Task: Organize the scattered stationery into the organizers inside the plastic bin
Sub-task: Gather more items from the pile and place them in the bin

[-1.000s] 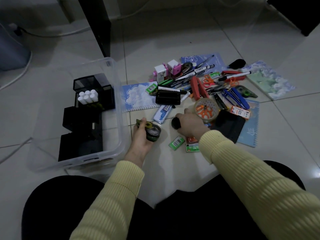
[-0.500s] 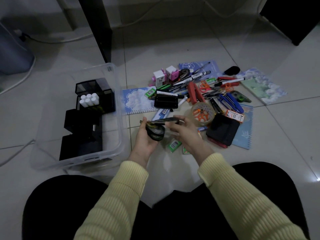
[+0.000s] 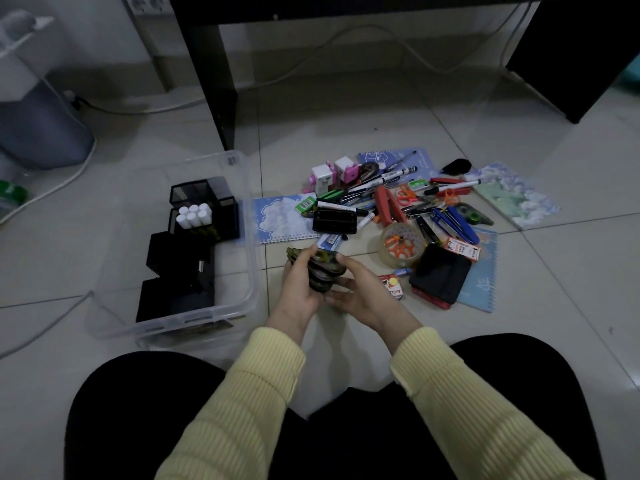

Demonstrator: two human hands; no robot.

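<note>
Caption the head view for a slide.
Left hand and right hand grip a stack of tape dispensers between the plastic bin and scattered stationery.

One second before, the right hand [image 3: 363, 292] lay on the floor beside the clear tape roll [image 3: 401, 244], apart from the left hand [image 3: 298, 289]. It then moved to the left, and both hands gripped one stack of dark tape rolls [image 3: 323, 271] together at the frame centre. The view also tilted upward, so more of the desk leg [image 3: 214, 81] showed.

sleeves [image 3: 450, 382]: pale yellow, ribbed | organizers [image 3: 194, 251]: black | bin [image 3: 242, 299]: clear | notebook [image 3: 280, 220]: blue, white clouds | stapler [image 3: 389, 206]: red | sharpeners [image 3: 334, 174]: pink-white
</note>
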